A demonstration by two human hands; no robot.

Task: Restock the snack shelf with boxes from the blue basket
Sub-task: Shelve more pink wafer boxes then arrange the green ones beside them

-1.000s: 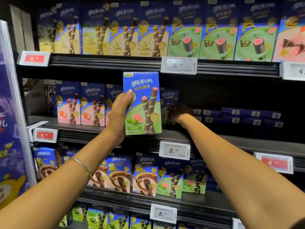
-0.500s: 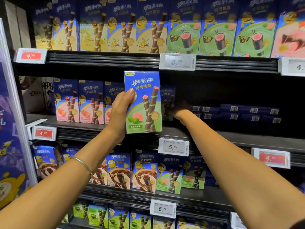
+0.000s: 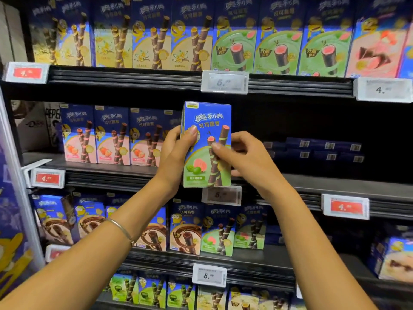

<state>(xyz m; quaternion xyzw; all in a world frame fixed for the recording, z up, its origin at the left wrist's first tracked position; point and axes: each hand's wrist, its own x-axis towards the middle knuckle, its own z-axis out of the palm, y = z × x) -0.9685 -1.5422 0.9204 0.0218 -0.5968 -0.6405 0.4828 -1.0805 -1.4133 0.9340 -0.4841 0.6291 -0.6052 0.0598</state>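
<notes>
A blue and green snack box with wafer rolls printed on it is held upright in front of the middle shelf. My left hand grips its left edge, thumb on the front. My right hand holds the right edge, thumb pressed on the front face. Behind the box the shelf is dark, with flat dark blue boxes lying deep at the right. The blue basket is out of view.
Pink strawberry boxes stand left on the middle shelf. Yellow and green boxes fill the top shelf; brown and green boxes fill the shelf below. Price tags hang on the shelf edges. A purple display panel borders the left.
My right hand came back out of the shelf's depth and took hold of the box's right edge. The box stays in my left hand, in front of the middle shelf.
</notes>
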